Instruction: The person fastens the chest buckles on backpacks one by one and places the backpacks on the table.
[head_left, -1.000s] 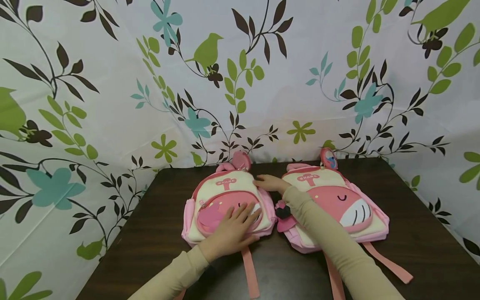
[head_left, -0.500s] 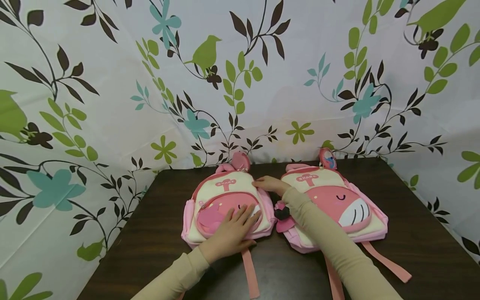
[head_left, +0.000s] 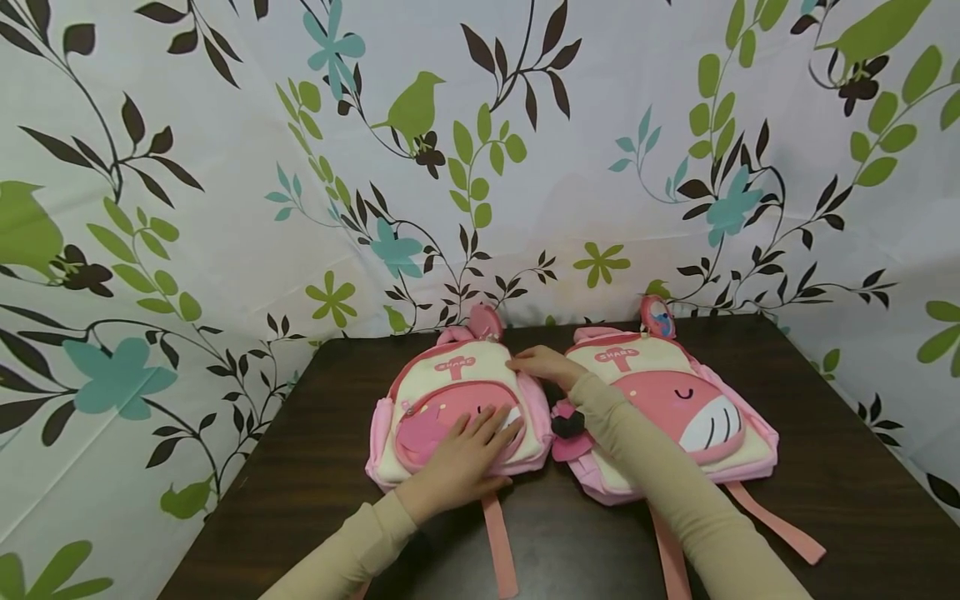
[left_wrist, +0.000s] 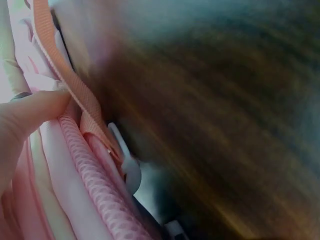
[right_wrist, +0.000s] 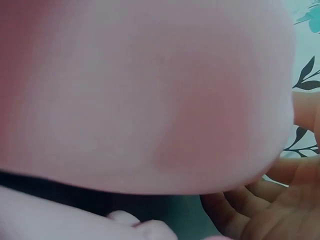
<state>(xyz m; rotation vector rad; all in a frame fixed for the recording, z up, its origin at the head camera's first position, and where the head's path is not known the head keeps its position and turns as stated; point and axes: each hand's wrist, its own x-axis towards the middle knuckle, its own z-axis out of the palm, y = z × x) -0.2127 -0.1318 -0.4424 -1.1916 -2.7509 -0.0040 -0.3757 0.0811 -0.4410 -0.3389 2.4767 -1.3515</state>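
Note:
Two pink-and-cream backpacks with whale-faced front pockets lie side by side on a dark table. My left hand (head_left: 457,467) rests on the front pocket of the left backpack (head_left: 420,375), fingers spread. In the left wrist view its thumb (left_wrist: 45,107) lies against the pink edge, near an orange strap (left_wrist: 55,55). At the upper right side of that same backpack is my right hand (head_left: 543,367). The right wrist view shows its thumb and bent fingers around the pink side (right_wrist: 225,125), fingertips partly hidden. My right forearm passes over the right backpack (head_left: 682,400).
Round pink charms (head_left: 486,321) top both backpacks. A pink-and-black ornament (head_left: 567,429) sits between them. Loose straps (head_left: 780,525) trail toward the front of the table (head_left: 270,500). Behind stands a leaf-and-bird-patterned cloth (head_left: 555,192).

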